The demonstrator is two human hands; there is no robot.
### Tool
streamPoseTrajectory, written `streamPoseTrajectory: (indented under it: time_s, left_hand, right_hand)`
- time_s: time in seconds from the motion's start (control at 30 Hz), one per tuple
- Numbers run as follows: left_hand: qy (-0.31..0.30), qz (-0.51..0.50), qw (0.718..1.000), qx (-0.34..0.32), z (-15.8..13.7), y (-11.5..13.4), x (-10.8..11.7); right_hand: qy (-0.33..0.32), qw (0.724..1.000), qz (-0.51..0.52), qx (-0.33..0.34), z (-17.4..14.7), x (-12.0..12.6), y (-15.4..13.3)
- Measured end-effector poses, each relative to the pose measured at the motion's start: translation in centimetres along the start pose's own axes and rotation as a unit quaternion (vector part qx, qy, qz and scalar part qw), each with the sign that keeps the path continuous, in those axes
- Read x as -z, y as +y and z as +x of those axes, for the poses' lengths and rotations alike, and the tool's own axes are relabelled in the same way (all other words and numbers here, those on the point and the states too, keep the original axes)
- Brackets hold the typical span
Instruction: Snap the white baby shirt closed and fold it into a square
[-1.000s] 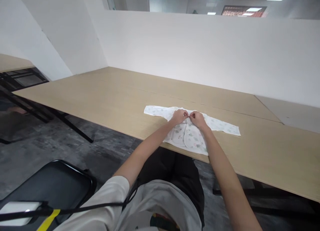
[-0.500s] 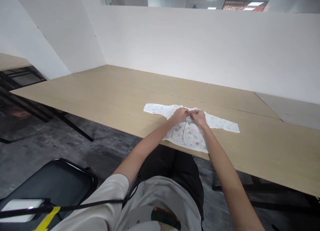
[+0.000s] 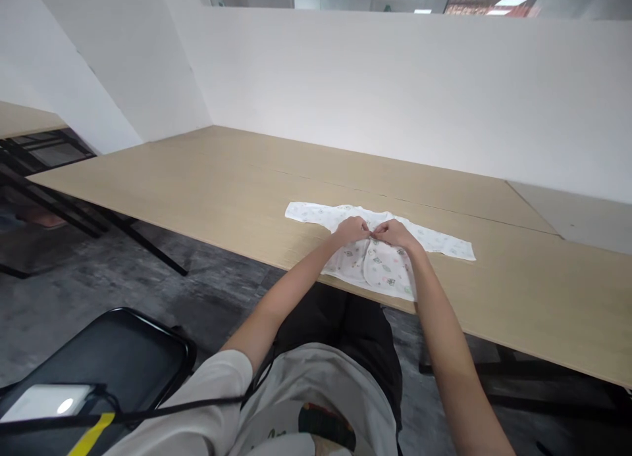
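A small white baby shirt (image 3: 388, 269) with a scattered print lies flat on the wooden table, sleeves spread out to both sides and its hem at the table's front edge. My left hand (image 3: 353, 229) pinches the front opening of the shirt a little below the neckline. Right beside it, my right hand (image 3: 394, 233) pinches the same opening from the other side, and the fingertips of both hands meet. What lies between the fingertips is too small and hidden to make out.
The wooden table (image 3: 197, 186) runs along a white partition wall (image 3: 370, 81). A black chair (image 3: 143, 351) stands at my left with a white device (image 3: 47, 402) on it. A black cable (image 3: 187, 406) with yellow tape crosses in front of the chair.
Both hands have moved slightly down the shirt's front, towards me, and still pinch its opening. More of the neckline shows now. The camera view has shifted a little.
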State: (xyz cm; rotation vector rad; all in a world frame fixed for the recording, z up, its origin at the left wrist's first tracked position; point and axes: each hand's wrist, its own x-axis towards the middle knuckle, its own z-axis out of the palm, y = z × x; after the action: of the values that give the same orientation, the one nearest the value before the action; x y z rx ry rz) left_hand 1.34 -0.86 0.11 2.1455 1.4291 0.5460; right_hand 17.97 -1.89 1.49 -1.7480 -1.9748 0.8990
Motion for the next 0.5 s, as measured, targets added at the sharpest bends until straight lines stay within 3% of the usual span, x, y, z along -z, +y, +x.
streamPoseTrajectory:
  time_s: [0.17, 0.5]
  left_hand:
    - [-0.030, -0.018, 0.999, 0.004, -0.8, 0.5, 0.8]
    - [-0.040, -0.091, 0.995, -0.018, -0.8, 0.1, 0.9]
  right_hand:
    - [-0.061, 0.998, 0.026, -0.015, 0.0, 0.4, 0.3]
    - [-0.070, 0.994, 0.089, -0.005, 0.8, 0.0, 1.1]
